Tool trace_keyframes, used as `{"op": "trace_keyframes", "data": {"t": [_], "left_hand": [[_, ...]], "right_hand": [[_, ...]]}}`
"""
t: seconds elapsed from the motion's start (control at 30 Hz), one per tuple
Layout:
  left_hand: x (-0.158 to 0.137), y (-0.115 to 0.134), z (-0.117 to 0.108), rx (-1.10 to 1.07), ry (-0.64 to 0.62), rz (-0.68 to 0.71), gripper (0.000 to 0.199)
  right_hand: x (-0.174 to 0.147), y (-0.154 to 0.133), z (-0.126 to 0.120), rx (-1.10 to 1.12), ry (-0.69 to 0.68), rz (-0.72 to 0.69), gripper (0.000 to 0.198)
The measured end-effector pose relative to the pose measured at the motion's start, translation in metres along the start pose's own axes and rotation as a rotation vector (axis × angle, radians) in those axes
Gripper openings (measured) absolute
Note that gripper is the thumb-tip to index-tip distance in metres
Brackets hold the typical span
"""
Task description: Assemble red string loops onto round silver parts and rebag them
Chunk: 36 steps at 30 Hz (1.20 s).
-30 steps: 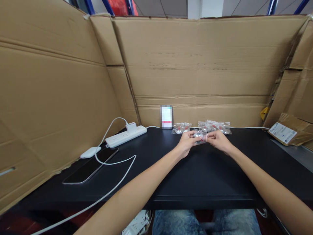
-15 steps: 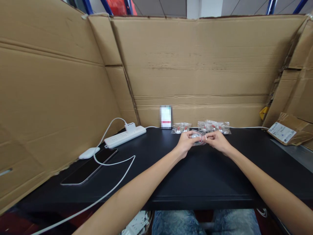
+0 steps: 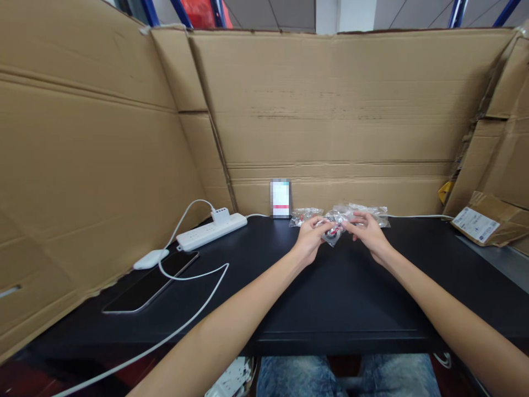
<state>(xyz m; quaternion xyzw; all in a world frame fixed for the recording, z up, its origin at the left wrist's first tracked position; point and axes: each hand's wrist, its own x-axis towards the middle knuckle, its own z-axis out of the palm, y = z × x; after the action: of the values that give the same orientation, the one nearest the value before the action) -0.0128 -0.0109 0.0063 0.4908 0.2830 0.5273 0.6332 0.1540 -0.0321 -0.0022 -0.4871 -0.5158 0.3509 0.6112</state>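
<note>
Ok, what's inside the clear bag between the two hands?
Through the clear bag, something silvery-grey shows, with red near it. The left hand covers part of the bag, so whatever lies behind those fingers is hidden; the contents are too small to identify.

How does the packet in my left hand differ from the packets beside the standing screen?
The held packet is gripped in your left hand, while the far packets lie on the black table. The held packet is nearer you; the far packets are back by the cardboard wall. Both have clear plastic wrapping.
</note>
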Motion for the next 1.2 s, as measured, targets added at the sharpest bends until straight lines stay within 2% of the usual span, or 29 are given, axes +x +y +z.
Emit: {"op": "trace_keyframes", "data": {"t": [0.1,0.17,0.33,0.53,0.77,0.93,1.07,1.2], "left_hand": [[0.001,-0.001,-0.002,-0.033,-0.063,0.032,0.027],[0.002,-0.003,-0.003,-0.022,-0.079,0.044,0.026],[0.003,-0.006,-0.004,0.186,-0.073,0.056,0.029],[0.005,-0.006,-0.006,0.271,-0.066,0.072,0.024],[0.008,0.002,-0.006,0.42,-0.127,0.309,0.02],[0.007,0.007,-0.006,0.432,-0.141,0.346,0.025],[0.006,0.008,-0.008,0.389,-0.167,0.335,0.028],[0.005,0.01,-0.008,0.388,-0.195,0.347,0.023]], "right_hand": [[-0.001,0.001,-0.001,0.102,-0.15,0.107,0.051],[0.0,0.002,-0.002,0.118,-0.206,0.089,0.043],[0.004,0.007,-0.006,0.005,-0.205,-0.095,0.038],[0.004,0.004,-0.007,-0.084,-0.188,-0.185,0.038],[0.001,-0.006,-0.009,-0.088,-0.166,-0.3,0.035],[0.001,-0.008,-0.013,-0.118,-0.15,-0.327,0.027],[-0.002,-0.012,-0.012,-0.094,-0.18,-0.308,0.029],[-0.003,-0.014,-0.011,-0.035,-0.224,-0.28,0.036]]}}
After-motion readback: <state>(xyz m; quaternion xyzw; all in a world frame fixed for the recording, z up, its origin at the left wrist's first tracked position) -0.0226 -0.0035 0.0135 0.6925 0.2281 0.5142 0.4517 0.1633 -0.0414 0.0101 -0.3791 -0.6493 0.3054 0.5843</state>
